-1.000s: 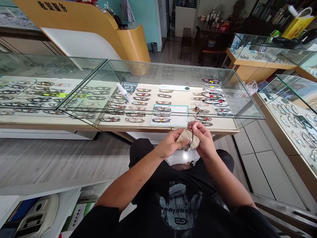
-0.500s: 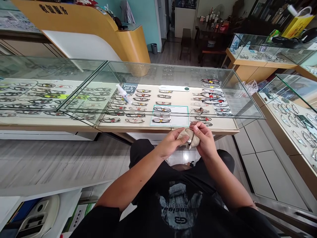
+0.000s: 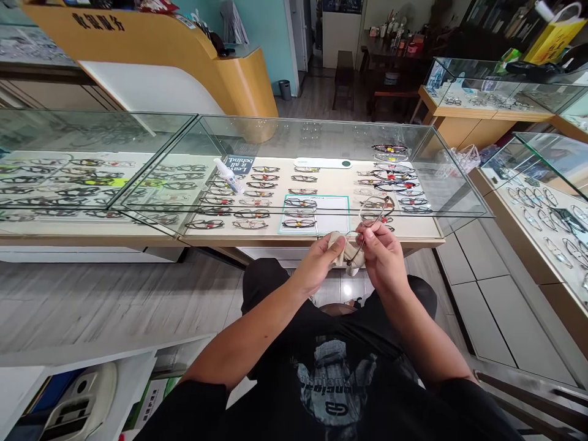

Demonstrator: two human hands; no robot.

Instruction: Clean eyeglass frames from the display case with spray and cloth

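Above my lap, by the front edge of the display case, my left hand [image 3: 320,262] is closed on a beige cloth [image 3: 353,262]. The cloth is bunched, with a loose fold hanging down between my hands. My right hand [image 3: 384,251] pinches a pair of thin-framed eyeglasses [image 3: 382,209]. One clear lens rises above my right fingers. A thin dark temple runs down past the cloth. The part of the glasses nearest the left hand is partly hidden by fingers and cloth.
The glass display case [image 3: 257,234] holds rows of eyeglasses and a white sign strip [image 3: 323,163]. A white spray bottle [image 3: 228,176] stands on its glass top. More glass cases [image 3: 528,208] line the right side. A white shelf [image 3: 114,355] is at lower left.
My right hand has moved slightly right and tilted the eyeglasses, so a lens shows more plainly. The cloth has loosened and hangs in a fold beside the frame.
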